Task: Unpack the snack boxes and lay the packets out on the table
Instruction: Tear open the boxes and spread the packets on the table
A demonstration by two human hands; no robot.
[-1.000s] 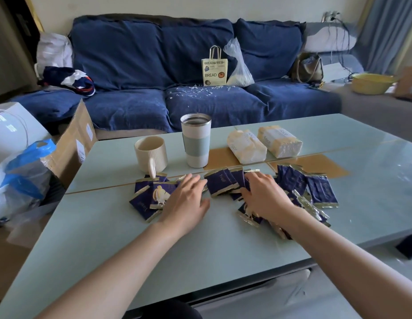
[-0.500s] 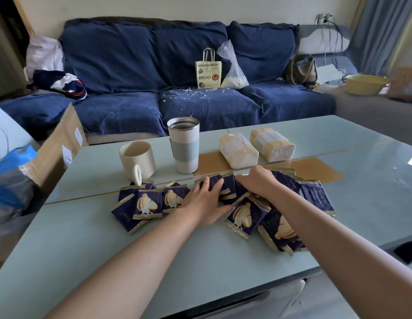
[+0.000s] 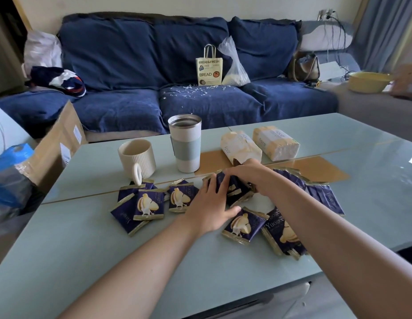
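Several dark blue snack packets with gold edges lie scattered across the pale green table [image 3: 108, 261]. One group of packets [image 3: 149, 204] sits to the left below the mug. More packets [image 3: 278, 231] lie under my right forearm, and others [image 3: 324, 196] further right. My left hand [image 3: 209, 203] rests flat with straight fingers on a small pile of packets [image 3: 237, 192] in the middle. My right hand [image 3: 248, 172] reaches over the same pile from the right, its fingers curled down onto the top packets.
A ribbed cream mug [image 3: 137, 158] and a white tumbler [image 3: 185, 142] stand behind the packets. Two tissue packs [image 3: 276, 142] lie at the back. A cardboard box [image 3: 60, 143] sits left of the table, a blue sofa [image 3: 177, 65] behind it.
Both hands have slid toward the middle pile. My right hand has moved left and away from me, uncovering packets near the front. My left hand has shifted right off the left group.
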